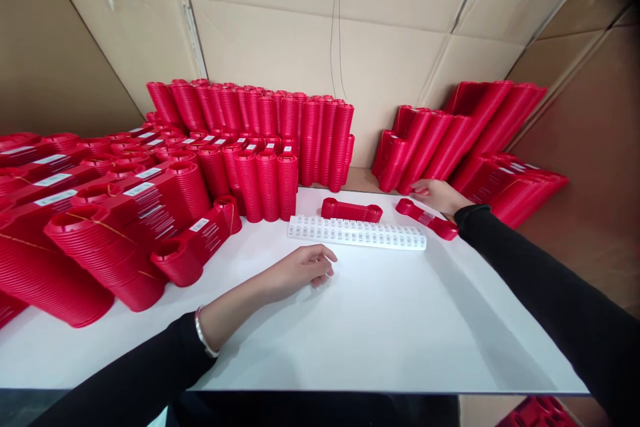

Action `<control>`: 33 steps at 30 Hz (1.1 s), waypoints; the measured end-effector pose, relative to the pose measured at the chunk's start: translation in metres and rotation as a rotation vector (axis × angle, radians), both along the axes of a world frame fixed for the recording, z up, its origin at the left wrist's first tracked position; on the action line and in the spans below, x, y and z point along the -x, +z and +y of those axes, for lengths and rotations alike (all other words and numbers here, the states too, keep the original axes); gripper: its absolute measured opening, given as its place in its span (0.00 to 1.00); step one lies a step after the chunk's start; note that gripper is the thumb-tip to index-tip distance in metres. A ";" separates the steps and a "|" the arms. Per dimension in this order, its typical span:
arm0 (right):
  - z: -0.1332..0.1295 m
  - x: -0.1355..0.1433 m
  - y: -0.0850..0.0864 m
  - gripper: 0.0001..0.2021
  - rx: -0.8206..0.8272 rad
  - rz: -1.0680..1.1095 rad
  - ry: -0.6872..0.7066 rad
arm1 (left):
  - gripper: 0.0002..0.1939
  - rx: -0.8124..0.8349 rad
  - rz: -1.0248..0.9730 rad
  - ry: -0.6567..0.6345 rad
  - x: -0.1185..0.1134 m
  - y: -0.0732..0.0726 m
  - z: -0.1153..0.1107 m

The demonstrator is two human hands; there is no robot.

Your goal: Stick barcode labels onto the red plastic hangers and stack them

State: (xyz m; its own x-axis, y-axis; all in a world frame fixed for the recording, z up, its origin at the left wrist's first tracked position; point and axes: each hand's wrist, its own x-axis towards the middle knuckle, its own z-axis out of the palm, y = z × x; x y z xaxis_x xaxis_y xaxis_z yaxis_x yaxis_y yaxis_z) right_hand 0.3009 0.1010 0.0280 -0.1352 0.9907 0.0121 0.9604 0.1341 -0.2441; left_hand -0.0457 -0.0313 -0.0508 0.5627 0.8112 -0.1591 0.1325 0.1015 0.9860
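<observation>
My left hand (311, 265) hovers over the white tabletop (390, 320) with loosely bent fingers apart and nothing in them. Just beyond it lies a roll of white barcode labels (357, 233). My right hand (440, 195) reaches to the back right, fingers stretched toward the foot of a leaning stack of red plastic pieces (413, 150); whether the fingertips touch it I cannot tell. Below that wrist a short red bundle with a label (427, 219) lies at a slant. Another short red bundle (351, 210) lies behind the label roll.
Many labelled red stacks (150, 207) crowd the left side, and tall stacks (325, 140) line the back. More stacks (510, 187) lean at the right. Cardboard walls (280, 33) enclose the table. Red pieces (537, 413) show below the front edge at right.
</observation>
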 end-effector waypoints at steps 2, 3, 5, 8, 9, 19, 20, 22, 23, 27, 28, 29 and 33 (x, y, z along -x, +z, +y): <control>-0.001 0.027 0.001 0.20 -0.032 0.029 0.125 | 0.12 0.000 0.001 0.002 0.000 0.000 0.000; 0.000 0.042 -0.001 0.23 -0.025 0.039 0.188 | 0.12 0.001 0.000 0.004 0.000 0.000 0.000; 0.004 0.071 -0.006 0.27 0.019 0.039 0.299 | 0.12 0.000 -0.006 0.007 0.000 0.000 0.000; 0.015 0.105 -0.014 0.23 0.146 -0.012 0.410 | 0.12 -0.003 -0.020 -0.005 0.000 0.000 0.000; 0.018 0.112 -0.016 0.20 0.185 -0.033 0.427 | 0.12 -0.005 -0.023 -0.011 0.000 0.000 0.000; 0.015 0.115 0.004 0.16 0.179 -0.007 0.448 | 0.12 -0.039 -0.038 -0.009 0.001 0.001 -0.001; 0.012 0.115 0.009 0.17 0.160 0.015 0.444 | 0.13 -0.040 -0.054 0.018 0.000 0.000 -0.001; 0.007 0.115 0.018 0.19 0.120 0.059 0.430 | 0.14 -0.041 -0.090 0.077 -0.001 -0.001 0.000; 0.005 0.115 0.023 0.20 0.103 0.087 0.419 | 0.15 -0.042 -0.104 0.100 -0.003 -0.002 0.001; -0.007 0.118 0.034 0.20 0.069 0.229 0.379 | 0.20 -0.055 -0.132 0.230 -0.006 0.002 0.003; -0.013 0.121 0.034 0.19 0.065 0.256 0.387 | 0.23 -0.076 -0.146 0.292 -0.006 0.005 0.003; -0.020 0.125 0.033 0.19 0.062 0.269 0.412 | 0.27 -0.109 -0.170 0.363 -0.005 0.009 0.003; -0.065 0.155 0.012 0.14 0.030 0.218 0.590 | 0.38 -0.302 -0.319 0.566 -0.002 0.024 0.004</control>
State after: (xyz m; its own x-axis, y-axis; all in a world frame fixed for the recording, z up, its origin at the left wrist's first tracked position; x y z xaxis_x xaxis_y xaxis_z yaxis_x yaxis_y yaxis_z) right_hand 0.1460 0.0359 0.0395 -0.6565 0.7507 0.0742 0.6550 0.6160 -0.4376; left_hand -0.0440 -0.0273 -0.0264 0.0246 0.9751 0.2203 -0.1590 -0.2138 0.9639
